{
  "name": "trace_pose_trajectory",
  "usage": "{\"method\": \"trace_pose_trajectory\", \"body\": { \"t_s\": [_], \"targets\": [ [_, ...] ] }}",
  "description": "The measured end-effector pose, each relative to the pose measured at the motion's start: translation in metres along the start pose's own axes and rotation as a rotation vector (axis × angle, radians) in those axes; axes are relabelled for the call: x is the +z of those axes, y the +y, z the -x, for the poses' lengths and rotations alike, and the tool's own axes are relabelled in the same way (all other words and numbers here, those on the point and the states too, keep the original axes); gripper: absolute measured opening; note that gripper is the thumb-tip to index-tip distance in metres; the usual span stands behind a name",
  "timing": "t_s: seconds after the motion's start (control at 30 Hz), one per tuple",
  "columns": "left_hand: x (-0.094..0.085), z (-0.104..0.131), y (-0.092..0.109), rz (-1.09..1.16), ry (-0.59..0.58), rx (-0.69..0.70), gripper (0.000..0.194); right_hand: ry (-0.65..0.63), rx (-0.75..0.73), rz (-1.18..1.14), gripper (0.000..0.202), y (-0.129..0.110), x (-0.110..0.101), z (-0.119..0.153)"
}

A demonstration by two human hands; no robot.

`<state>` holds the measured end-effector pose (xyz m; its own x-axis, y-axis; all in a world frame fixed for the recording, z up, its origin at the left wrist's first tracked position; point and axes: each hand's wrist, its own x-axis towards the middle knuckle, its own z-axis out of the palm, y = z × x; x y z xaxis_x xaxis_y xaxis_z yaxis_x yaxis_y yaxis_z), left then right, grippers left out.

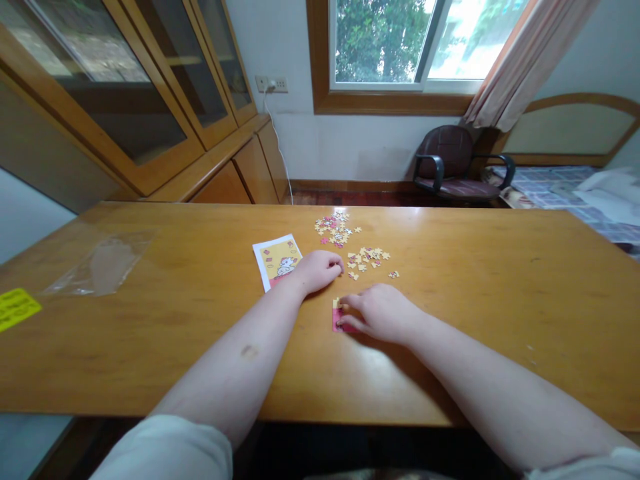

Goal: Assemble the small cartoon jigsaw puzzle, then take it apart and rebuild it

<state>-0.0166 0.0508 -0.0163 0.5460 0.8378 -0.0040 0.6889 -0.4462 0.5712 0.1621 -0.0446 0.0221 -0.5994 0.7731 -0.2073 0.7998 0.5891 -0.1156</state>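
Note:
A small joined section of pink and yellow puzzle lies on the wooden table, partly covered by my right hand, whose fingers are apart and touch it. My left hand rests just beyond, over the lower right of a picture card with white cartoon figures on yellow. Its fingers are curled, and anything between them is too small to make out. A pile of loose pieces lies past my left hand. Nearer my right hand is a looser group of yellow pieces, with one piece apart on the right.
A clear plastic bag and a yellow label lie on the left of the table. Behind it stand a wooden cabinet, a dark office chair and a bed.

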Motion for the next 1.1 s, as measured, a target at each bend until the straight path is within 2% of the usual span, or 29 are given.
{"method": "trace_pose_trajectory", "body": {
  "t_s": [0.13, 0.3, 0.4, 0.5, 0.87, 0.97, 1.1],
  "targets": [
    [0.003, -0.001, 0.003, -0.061, 0.072, -0.002, 0.029, 0.093, 0.232, 0.077, 0.043, 0.022, -0.004, -0.004],
    [0.005, -0.002, 0.004, -0.082, 0.109, 0.045, 0.034, 0.206, 0.567, 0.034, 0.037, 0.074, -0.005, -0.008],
    [0.006, -0.002, 0.003, -0.083, 0.100, 0.051, 0.035, 0.279, 0.666, -0.023, 0.035, 0.099, 0.001, -0.010],
    [0.006, -0.003, 0.002, -0.069, 0.095, 0.032, 0.035, 0.320, 0.648, -0.072, 0.033, 0.111, 0.008, -0.013],
    [0.005, -0.005, -0.001, -0.019, 0.073, -0.040, 0.029, 0.417, 0.451, -0.127, 0.035, 0.123, 0.023, -0.019],
    [0.006, -0.005, -0.002, -0.025, 0.075, -0.037, 0.028, 0.409, 0.402, -0.129, 0.038, 0.127, 0.028, -0.021],
    [0.007, -0.006, -0.002, -0.035, 0.079, -0.030, 0.028, 0.402, 0.415, -0.097, 0.040, 0.127, 0.033, -0.024]
  ]
}}
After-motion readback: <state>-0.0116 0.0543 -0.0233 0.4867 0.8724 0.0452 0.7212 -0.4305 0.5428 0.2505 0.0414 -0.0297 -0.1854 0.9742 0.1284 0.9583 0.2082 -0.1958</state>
